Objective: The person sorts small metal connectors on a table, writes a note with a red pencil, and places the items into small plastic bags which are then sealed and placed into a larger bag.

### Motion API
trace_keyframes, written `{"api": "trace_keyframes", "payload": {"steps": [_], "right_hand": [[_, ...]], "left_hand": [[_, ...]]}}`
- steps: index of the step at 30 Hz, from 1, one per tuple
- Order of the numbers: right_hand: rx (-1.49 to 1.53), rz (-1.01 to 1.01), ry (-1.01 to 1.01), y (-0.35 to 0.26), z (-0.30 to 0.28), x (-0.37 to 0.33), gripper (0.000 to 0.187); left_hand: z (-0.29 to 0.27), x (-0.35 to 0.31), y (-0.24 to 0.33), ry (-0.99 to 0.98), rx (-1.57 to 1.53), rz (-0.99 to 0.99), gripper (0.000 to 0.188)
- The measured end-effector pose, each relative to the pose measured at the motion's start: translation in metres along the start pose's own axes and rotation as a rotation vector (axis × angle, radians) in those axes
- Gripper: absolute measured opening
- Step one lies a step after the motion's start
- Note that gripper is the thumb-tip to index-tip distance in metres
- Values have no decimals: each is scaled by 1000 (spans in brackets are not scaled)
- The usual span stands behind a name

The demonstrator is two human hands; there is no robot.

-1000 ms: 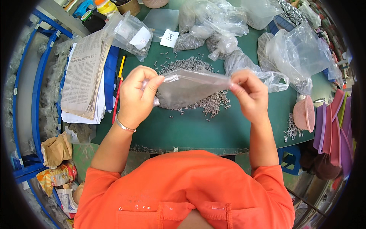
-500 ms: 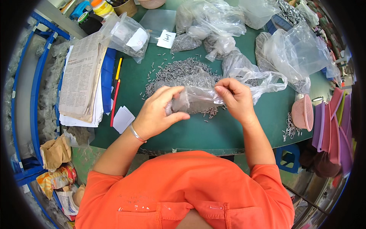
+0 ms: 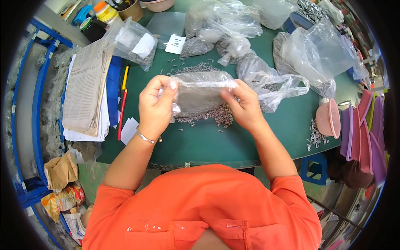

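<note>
Between my two hands a clear plastic bag [image 3: 202,93] is stretched out, with grey contents showing through it. My left hand [image 3: 157,104] pinches its left end, thumb on top. At the right end my right hand [image 3: 243,104] grips the bag, its fingertips slightly blurred. Beneath and behind the bag lies a pile of small grey metal parts [image 3: 223,116], partly hidden by it. Just beyond my right hand rests a clear bag with loop handles [image 3: 266,85], with grey parts inside.
Newspapers [image 3: 85,89] are stacked at left beside a red pencil [image 3: 123,114] and white paper slips [image 3: 130,130]. Filled clear bags [image 3: 225,21] stand at the back. A pink basket [image 3: 328,118] sits at the right edge of the green table [image 3: 200,146], near white rings [image 3: 317,135].
My left hand has closed from a wide spread onto the bag's end. The bag is now held flatter and wider, and my right hand has moved slightly left and down.
</note>
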State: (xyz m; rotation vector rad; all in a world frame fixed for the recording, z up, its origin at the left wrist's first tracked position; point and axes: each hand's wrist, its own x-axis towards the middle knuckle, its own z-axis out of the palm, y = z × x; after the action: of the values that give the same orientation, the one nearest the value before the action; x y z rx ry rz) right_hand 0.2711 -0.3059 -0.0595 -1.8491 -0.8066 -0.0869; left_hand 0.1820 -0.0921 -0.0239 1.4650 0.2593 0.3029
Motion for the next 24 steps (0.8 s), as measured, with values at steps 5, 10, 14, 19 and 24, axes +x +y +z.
{"api": "trace_keyframes", "payload": {"steps": [5,10,14,19,24], "right_hand": [[122,-25,161,-11,4,13,7],[91,20,137,-35,-11,31,13],[293,-5,195,-28,-14,43,10],[282,-73,167,-37,-23,47,10],[249,152,-138,-32,-29,47,28]], "left_hand": [[-4,4,14,76,89,192,19],[1,11,29,68,110,233,19],[-2,16,20,80,164,272,18],[0,17,28,46,135,330,18],[2,16,24,-63,256,270,43]]}}
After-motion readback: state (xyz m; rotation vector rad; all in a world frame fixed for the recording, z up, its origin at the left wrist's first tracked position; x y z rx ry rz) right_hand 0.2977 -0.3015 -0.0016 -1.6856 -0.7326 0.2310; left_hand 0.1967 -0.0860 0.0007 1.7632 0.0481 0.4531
